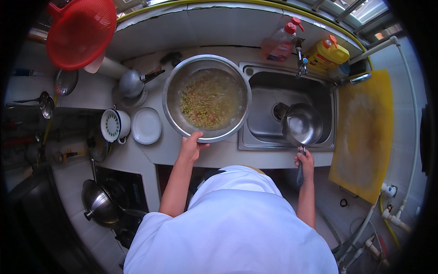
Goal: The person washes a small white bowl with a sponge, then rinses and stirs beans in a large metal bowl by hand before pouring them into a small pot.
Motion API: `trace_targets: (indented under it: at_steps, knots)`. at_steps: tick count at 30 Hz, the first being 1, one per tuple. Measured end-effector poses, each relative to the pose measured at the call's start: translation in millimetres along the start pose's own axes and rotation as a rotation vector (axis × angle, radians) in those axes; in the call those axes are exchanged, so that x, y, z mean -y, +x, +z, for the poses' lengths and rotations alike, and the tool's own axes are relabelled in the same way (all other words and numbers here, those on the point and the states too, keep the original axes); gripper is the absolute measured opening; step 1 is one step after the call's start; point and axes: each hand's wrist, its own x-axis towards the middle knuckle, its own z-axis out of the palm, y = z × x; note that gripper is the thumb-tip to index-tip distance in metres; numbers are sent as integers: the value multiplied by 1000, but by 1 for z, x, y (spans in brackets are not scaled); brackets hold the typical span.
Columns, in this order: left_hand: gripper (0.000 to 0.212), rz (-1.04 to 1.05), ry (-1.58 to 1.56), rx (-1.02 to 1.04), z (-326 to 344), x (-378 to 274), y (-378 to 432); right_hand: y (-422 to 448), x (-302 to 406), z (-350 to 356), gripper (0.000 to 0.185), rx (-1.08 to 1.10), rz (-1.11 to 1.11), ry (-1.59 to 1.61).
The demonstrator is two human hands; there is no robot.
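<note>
A wide stainless steel bowl [167, 99] stands on the counter left of the sink. Small greenish and reddish beans or grains [205, 102] lie in cloudy water inside it. My left hand [192, 148] grips the bowl's near rim, thumb on top. In my right hand [305, 161] is the dark handle of a small metal saucepan [302, 125]. That pan is held over the right part of the steel sink [261, 132], beside the drain [280, 111]. Its inside looks shiny, and I cannot tell whether water is in it.
Left of the bowl are a white plate [146, 126], an enamel mug [118, 125] and a metal ladle [131, 84]. A red colander [80, 34] hangs above. Behind the sink stand a faucet [301, 63], a pink soap bottle [279, 42] and a yellow jug [326, 53]; a yellow cutting board [362, 133] is at right.
</note>
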Motion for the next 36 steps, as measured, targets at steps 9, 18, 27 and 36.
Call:
trace_targets:
  at_steps: [9, 18, 27, 36]
  knots:
    - [28, 43, 111, 42, 22, -2, -10, -9, 9, -5, 26, -20, -55, -26]
    - [27, 23, 152, 81, 39, 1, -9, -11, 12, -10, 28, -26, -62, -46]
    - [26, 44, 211, 34, 56, -4, -11, -8, 11, -16, 26, -29, -73, -51]
    - [29, 69, 203, 48, 61, -5, -4, -8, 15, -17, 26, -11, -79, -30]
